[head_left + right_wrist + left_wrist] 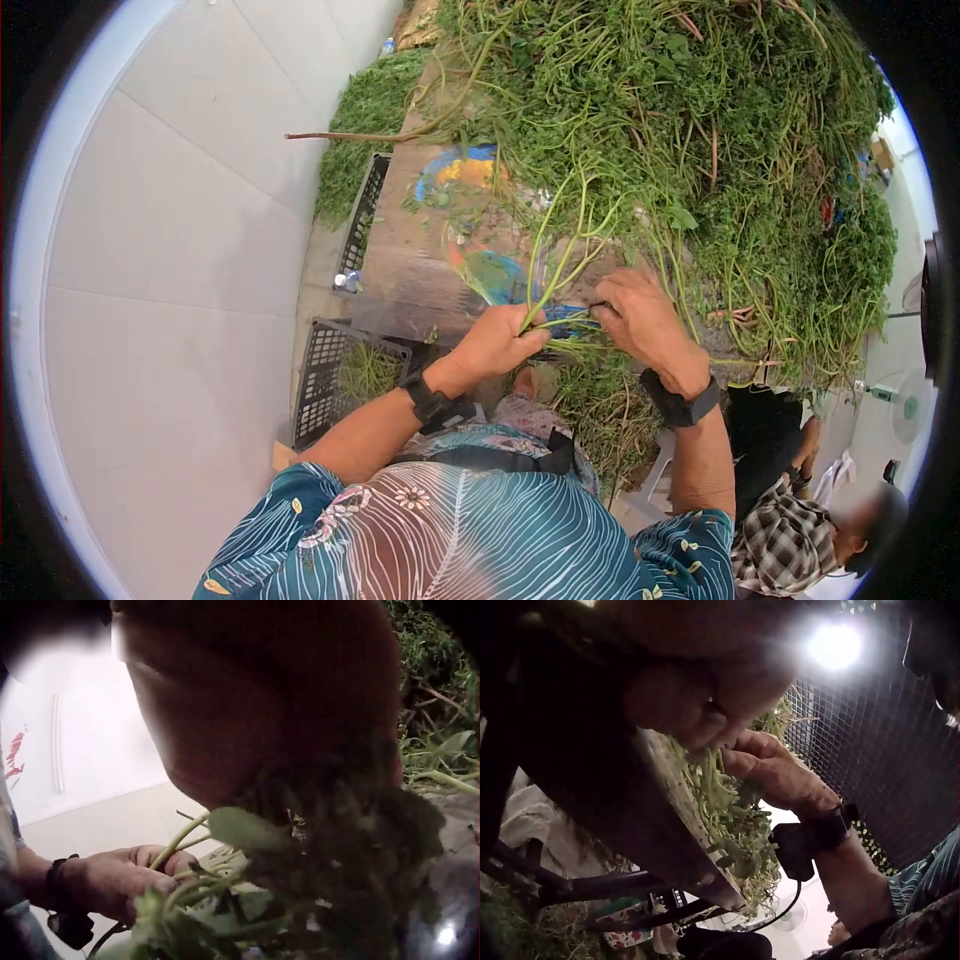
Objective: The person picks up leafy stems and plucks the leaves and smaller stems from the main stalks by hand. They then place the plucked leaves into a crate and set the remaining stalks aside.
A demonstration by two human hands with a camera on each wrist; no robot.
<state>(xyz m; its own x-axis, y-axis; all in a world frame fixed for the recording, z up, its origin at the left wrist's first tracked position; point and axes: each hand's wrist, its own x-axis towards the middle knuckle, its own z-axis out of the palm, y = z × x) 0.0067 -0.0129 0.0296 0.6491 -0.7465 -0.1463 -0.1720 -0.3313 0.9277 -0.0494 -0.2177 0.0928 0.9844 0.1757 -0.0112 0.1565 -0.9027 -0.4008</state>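
The left hand grips several green stems near the front edge of the table; the stems fan upward and to the right. In the right wrist view the same left hand has its thumb and fingers around the stems. Close on the right, the right hand bends its fingertips at the thin stems beside the left hand. In the left wrist view the right hand has fingers and thumb together at the greens; what lies between them is hidden.
A large heap of leafy greens covers the back and right of the wooden table. Black crates stand at its left side, with more greens behind. A person in a checked shirt is at the lower right.
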